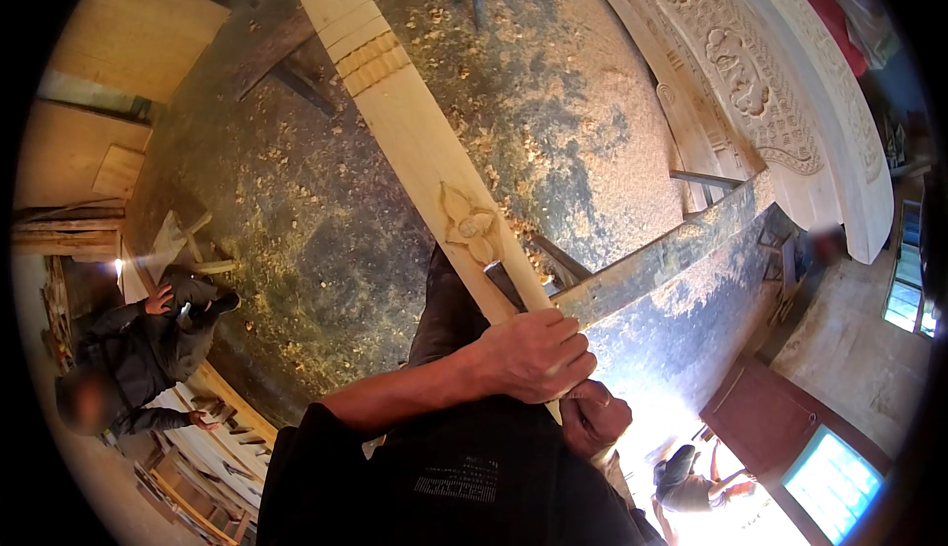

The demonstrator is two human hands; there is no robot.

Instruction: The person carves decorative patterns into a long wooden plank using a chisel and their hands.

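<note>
A long pale wooden board [410, 131] runs from the top of the view down to my body. On it is a carved four-petalled flower [468, 222], and farther up a row of grooves [373, 62] crosses it. My left hand [538, 356] is closed round a wood-carving chisel [505, 286], over the board's near end. The chisel's metal blade lies against the wood just below the flower; its handle is hidden by my hands. My right hand [596, 418], closed, sits just behind the left at the handle's end, its fingers partly hidden.
A narrow beam [662, 260] stretches rightward from under the board. Large carved panels [731, 62] stand at upper right. Wood shavings litter the floor [326, 200]. One person [138, 349] sits at left near stacked timber; another [691, 482] is at lower right by the bright doorway.
</note>
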